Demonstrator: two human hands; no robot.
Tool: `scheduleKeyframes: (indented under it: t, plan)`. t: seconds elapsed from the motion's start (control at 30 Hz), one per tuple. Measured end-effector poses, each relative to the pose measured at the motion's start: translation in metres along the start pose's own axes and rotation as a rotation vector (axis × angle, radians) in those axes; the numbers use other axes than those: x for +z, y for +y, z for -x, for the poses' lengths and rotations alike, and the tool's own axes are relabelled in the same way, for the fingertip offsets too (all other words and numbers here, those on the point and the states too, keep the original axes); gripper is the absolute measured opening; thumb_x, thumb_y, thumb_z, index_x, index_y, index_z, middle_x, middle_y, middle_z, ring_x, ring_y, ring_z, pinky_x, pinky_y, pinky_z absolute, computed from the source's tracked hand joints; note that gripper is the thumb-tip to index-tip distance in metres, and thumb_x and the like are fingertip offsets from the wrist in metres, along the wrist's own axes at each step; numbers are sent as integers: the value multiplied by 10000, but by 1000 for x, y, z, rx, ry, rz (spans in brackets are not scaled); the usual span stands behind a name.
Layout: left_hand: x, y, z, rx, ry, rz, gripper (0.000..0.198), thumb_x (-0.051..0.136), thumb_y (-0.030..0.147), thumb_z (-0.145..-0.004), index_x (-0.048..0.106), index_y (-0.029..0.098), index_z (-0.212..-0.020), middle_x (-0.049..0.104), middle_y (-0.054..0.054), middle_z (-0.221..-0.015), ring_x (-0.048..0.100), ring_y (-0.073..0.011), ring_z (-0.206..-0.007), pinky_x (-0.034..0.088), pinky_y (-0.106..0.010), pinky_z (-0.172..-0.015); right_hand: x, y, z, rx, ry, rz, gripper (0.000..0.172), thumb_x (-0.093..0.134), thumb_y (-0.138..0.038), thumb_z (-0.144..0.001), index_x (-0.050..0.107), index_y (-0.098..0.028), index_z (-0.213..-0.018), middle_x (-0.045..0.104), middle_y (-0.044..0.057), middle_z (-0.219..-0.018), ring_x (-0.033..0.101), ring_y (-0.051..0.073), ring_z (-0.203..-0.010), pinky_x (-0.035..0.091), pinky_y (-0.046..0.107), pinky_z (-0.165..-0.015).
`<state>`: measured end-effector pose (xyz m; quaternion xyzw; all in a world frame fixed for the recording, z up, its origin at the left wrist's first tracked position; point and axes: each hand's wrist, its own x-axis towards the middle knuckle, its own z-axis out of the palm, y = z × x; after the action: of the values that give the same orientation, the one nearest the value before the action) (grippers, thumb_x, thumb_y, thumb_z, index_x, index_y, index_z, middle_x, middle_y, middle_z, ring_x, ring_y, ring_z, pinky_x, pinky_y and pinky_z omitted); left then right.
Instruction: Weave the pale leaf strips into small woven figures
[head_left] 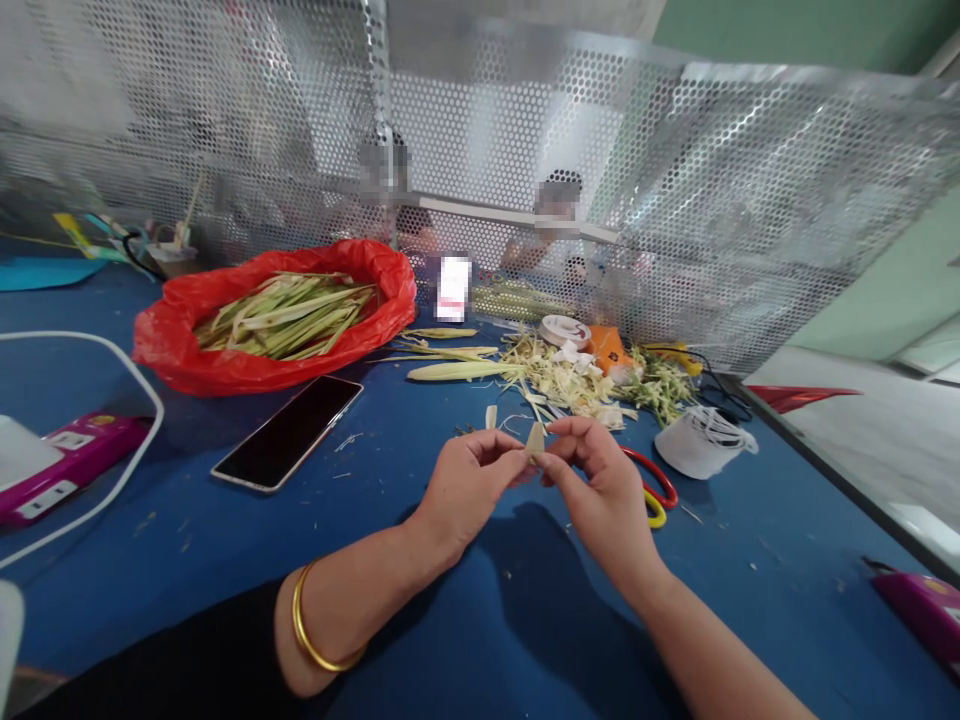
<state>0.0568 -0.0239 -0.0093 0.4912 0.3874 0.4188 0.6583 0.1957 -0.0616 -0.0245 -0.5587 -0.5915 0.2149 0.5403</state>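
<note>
Between the fingertips of my left hand point(472, 478) and my right hand point(600, 485) is a small pale-green piece of plant leaf point(535, 438), pointing upward. Both hands are closed in a pinch on it, above the blue table. Just beyond them lies a small pale leaf scrap point(490, 417). Scissor handles, red and yellow point(661, 498), show beside my right hand, which hides the rest. Long leaf strips point(457, 370) and a heap of shredded trimmings point(566, 375) lie farther back.
A red plastic bag point(172, 335) full of leaf strips point(292, 315) stands at left, near a dark phone point(289, 435). A lit phone point(452, 288) leans on the perforated partition point(480, 130). A white string spool point(701, 440), tape roll point(565, 331) and purple power strip point(82, 465) are around; people sit beyond.
</note>
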Motion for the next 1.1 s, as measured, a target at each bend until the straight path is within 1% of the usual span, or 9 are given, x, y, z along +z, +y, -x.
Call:
scheduleKeyframes:
  t: [0.07, 0.17, 0.23, 0.33, 0.53, 0.73, 0.9, 1.03, 1.1]
  plan:
    - [0, 0, 0, -34, 8, 34, 106, 664, 245, -685, 646, 147, -650, 655, -2, -628, 612, -118, -646, 496, -238, -691, 1, 1, 1, -62, 25, 69, 119, 594, -239, -854, 523, -222, -947, 601, -27, -684, 588, 147, -621, 482, 272, -604]
    - [-1, -2, -1, -105, 16, 90, 150, 662, 284, -699, 634, 143, -656, 643, -7, -620, 594, -111, -613, 500, -242, -673, 0, 1, 2, -242, 7, 264, 22, 571, -210, -878, 559, -227, -880, 635, 4, -774, 603, 166, -725, 468, 287, -675]
    - [-2, -3, -1, -139, 18, 119, 163, 669, 292, -696, 628, 140, -656, 633, -8, -615, 586, -109, -602, 500, -240, -665, 0, 0, 1, -343, -38, 349, 62, 549, -175, -894, 575, -229, -880, 643, 10, -807, 598, 171, -769, 454, 289, -696]
    - [-3, -2, -1, -153, 12, 147, 158, 674, 280, -689, 627, 133, -658, 632, -16, -626, 597, -113, -619, 501, -238, -675, -1, -1, 1, -383, -53, 366, 93, 542, -145, -901, 582, -226, -881, 644, 6, -817, 590, 163, -779, 450, 275, -696]
    - [-3, 0, 0, -152, 2, 173, 165, 702, 270, -669, 651, 119, -712, 659, -41, -661, 618, -131, -651, 511, -257, -702, 0, -1, 1, -336, -6, 308, 99, 566, -143, -891, 614, -223, -860, 661, -4, -799, 606, 152, -766, 455, 261, -703]
    - [-2, 1, -1, -136, 4, 144, 127, 695, 231, -656, 649, 126, -710, 655, -22, -659, 616, -122, -648, 508, -255, -715, -5, -3, -2, -219, -63, 218, 79, 593, -184, -870, 628, -221, -810, 648, -8, -776, 590, 146, -725, 455, 248, -665]
    - [-2, 3, 0, -9, 8, 19, 66, 665, 206, -660, 657, 143, -677, 640, 8, -638, 592, -105, -641, 481, -216, -675, -5, -8, -1, -63, -65, 145, 81, 621, -239, -845, 634, -208, -772, 660, 6, -728, 590, 161, -685, 464, 273, -644]
    - [-2, 0, 0, 76, 23, -98, 77, 633, 208, -664, 685, 154, -680, 667, -8, -663, 616, -137, -666, 489, -244, -679, -2, -8, 0, 56, -19, 44, 87, 653, -249, -804, 621, -196, -743, 641, 7, -690, 585, 164, -653, 474, 291, -629]
    - [-2, -1, -1, 103, 21, -125, 94, 623, 215, -674, 693, 155, -692, 678, -19, -677, 628, -152, -675, 497, -262, -688, 0, -8, 0, 82, 4, -26, 88, 666, -254, -788, 599, -200, -805, 619, -10, -683, 578, 155, -641, 480, 291, -623]
